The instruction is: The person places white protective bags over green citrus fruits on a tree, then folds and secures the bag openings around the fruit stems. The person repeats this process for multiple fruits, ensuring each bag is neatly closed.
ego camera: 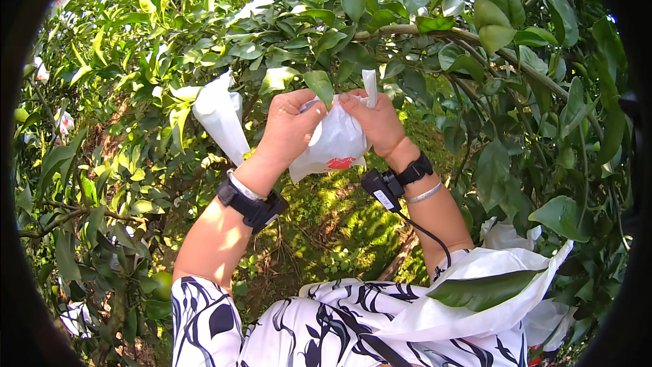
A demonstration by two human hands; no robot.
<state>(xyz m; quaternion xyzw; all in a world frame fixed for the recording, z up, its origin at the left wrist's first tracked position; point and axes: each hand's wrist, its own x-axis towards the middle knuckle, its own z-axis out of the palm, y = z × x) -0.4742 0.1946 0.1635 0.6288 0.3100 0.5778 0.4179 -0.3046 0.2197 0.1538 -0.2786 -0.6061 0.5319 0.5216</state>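
Note:
Both hands pinch the gathered top of a white paper fruit bag (pixel 333 137) with a red print near its lower edge. My left hand (pixel 293 125) grips the bag's left shoulder, its fingertips partly behind a hanging leaf (pixel 319 87). On the other side, my right hand (pixel 376 121) holds the neck between thumb and fingers, and a folded white strip (pixel 370 87) sticks up beside it. The bag looks rounded, but what is inside is hidden. Just left of my left hand hangs a second white bag (pixel 219 114).
A thick branch (pixel 458 35) arches across the upper right. Leafy twigs crowd both sides. A large white bag (pixel 479 311) with a leaf on it lies against my patterned shirt at the lower right. A green fruit (pixel 163 285) hangs lower left. Wrist devices (pixel 254 207) sit on both arms, one with a cable.

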